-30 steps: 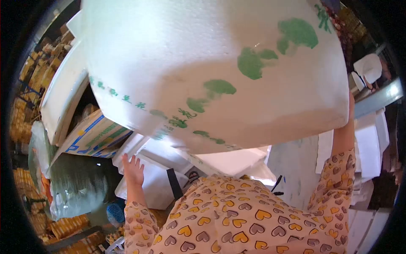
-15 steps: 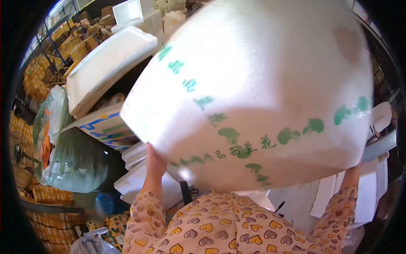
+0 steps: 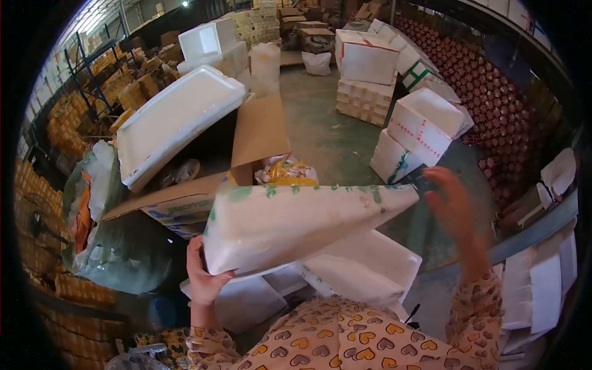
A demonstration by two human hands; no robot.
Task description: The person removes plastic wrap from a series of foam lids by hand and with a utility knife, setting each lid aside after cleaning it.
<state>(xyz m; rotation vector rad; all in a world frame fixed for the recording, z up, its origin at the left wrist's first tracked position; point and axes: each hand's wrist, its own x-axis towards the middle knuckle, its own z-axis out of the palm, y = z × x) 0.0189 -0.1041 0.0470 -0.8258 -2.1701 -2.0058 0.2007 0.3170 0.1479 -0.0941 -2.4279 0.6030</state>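
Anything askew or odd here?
Yes: the shallow white foam piece at left slants over the open cardboard box, not lying flat. The green-printed foam piece in the left hand is tilted too, but that fits handling.

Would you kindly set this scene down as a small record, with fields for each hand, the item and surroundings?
Left hand: gripping the left end of a white foam box with green print
Right hand: raised beside the box's right end, apparently not touching
Box contents: not visible
Left side: open brown cardboard carton with blue print
Background right: stacked white rectangular foam boxes
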